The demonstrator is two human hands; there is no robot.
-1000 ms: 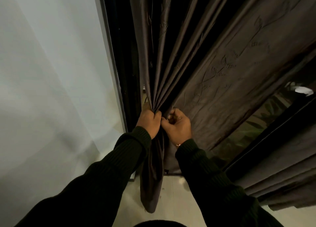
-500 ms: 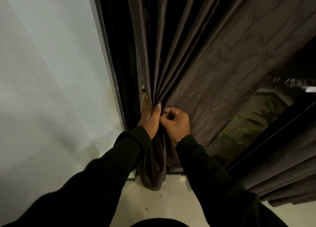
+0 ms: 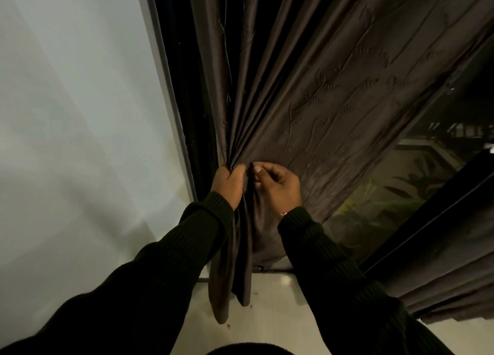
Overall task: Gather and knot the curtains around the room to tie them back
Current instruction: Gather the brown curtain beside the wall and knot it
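Note:
A dark brown curtain (image 3: 320,92) with a stitched leaf pattern hangs before a glass door and fans out to the upper right. My left hand (image 3: 228,184) grips its bunched pleats near the left edge. Just to the right, my right hand (image 3: 279,187) pinches a fold of the same cloth between thumb and fingers. Below both hands the gathered tail (image 3: 232,269) hangs down to just above the floor.
A pale wall (image 3: 80,140) fills the left, bordered by the dark door frame (image 3: 171,100). Through the glass (image 3: 395,188) plants show outside. A second curtain (image 3: 449,269) hangs bunched at the lower right. Light floor tiles (image 3: 275,309) lie below.
My right hand has loosened from a fist to a pinch on a fold. The hanging tail has dropped lower and straightened. The view has tilted slightly.

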